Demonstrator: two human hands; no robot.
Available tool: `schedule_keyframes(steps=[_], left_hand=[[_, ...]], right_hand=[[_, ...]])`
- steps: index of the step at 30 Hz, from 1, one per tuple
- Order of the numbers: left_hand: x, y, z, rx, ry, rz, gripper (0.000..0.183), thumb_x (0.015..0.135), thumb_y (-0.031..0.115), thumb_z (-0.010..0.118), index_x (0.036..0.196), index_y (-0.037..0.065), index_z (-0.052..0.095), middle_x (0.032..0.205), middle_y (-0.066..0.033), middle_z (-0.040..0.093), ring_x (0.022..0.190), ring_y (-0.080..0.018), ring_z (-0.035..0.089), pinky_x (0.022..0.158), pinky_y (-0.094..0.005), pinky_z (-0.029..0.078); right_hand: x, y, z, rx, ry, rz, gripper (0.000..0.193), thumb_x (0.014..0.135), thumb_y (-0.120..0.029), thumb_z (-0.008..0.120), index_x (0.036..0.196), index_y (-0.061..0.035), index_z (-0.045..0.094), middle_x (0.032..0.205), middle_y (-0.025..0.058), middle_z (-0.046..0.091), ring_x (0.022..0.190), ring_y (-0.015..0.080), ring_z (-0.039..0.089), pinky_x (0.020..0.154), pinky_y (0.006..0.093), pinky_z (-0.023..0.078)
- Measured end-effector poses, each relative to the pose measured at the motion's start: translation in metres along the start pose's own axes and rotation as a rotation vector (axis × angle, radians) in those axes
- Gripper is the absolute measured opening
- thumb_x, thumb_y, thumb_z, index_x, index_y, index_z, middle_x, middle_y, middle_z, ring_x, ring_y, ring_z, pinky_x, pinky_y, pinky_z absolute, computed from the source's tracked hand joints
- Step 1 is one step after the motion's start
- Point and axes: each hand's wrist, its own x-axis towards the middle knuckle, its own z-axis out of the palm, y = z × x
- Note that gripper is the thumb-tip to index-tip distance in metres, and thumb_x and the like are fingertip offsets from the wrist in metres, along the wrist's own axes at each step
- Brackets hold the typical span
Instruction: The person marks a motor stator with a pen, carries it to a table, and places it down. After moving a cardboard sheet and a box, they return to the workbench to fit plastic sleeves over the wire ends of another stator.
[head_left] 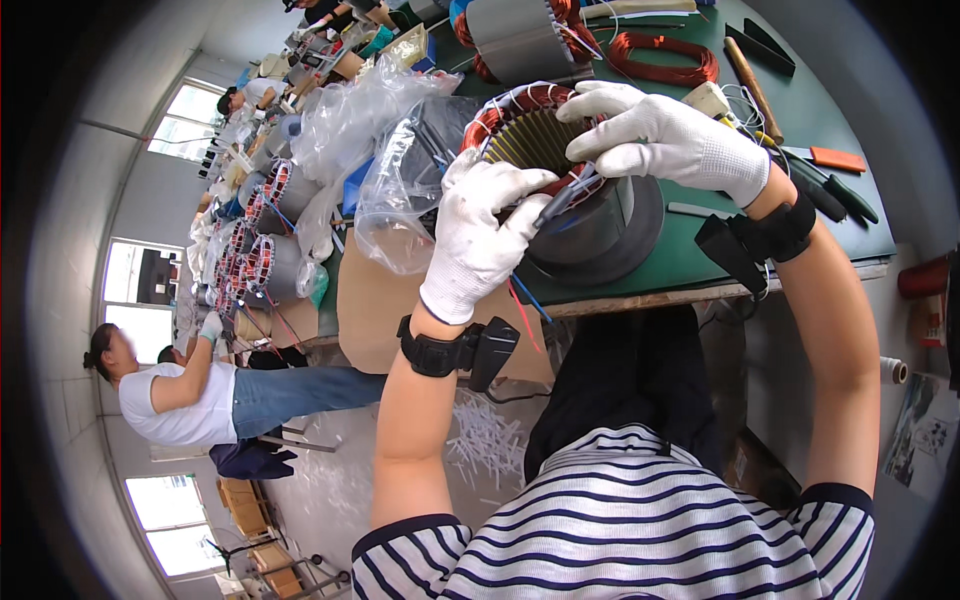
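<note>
A motor stator (540, 140) stands on the green bench in front of me, its copper end winding ringed with white lacing and its slots yellowish inside. My left hand (480, 235), in a white knit glove, is closed at the winding's near left edge, thumb and forefinger pinching a dark grey sleeved lead (562, 206). My right hand (680, 140), gloved likewise, curls its fingers over the right rim of the winding, tips toward the bore. Its palm side is partly hidden. Red and blue wires (527, 316) hang below my left hand past the bench edge.
Behind stands another wound stator (515, 40), beside a loose copper coil (665, 58). At right lie a hammer (755, 90), an orange-handled tool (836, 158) and pliers (825, 190). Clear plastic bags (400, 185) and brown cardboard (385, 300) are at left. A co-worker (180, 390) stands farther left.
</note>
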Motion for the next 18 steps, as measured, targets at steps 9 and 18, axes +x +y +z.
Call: schedule_keyframes(steps=[9,18], left_hand=[[-0.004,0.002,0.002,0.093,0.029,0.044,0.016,0.08,0.01,0.061,0.094,0.006,0.067,0.084,-0.0084,0.066,0.078,-0.0234,0.062,0.092,-0.0362,0.039],[-0.005,0.002,0.014,0.064,0.139,0.035,0.014,0.074,0.011,0.065,0.088,0.01,0.067,0.074,-0.005,0.061,0.073,-0.0237,0.058,0.092,-0.0399,0.036]], right_hand=[[-0.001,-0.01,0.018,-0.158,0.336,-0.059,0.026,0.08,-0.022,0.065,0.094,0.0002,0.066,0.102,0.0133,0.059,0.092,0.0304,0.058,0.08,0.0354,0.047],[-0.011,-0.037,0.087,-0.445,0.897,0.176,0.024,0.069,-0.011,0.072,0.092,-0.0046,0.066,0.088,0.0079,0.062,0.084,0.0265,0.059,0.073,0.0337,0.049]])
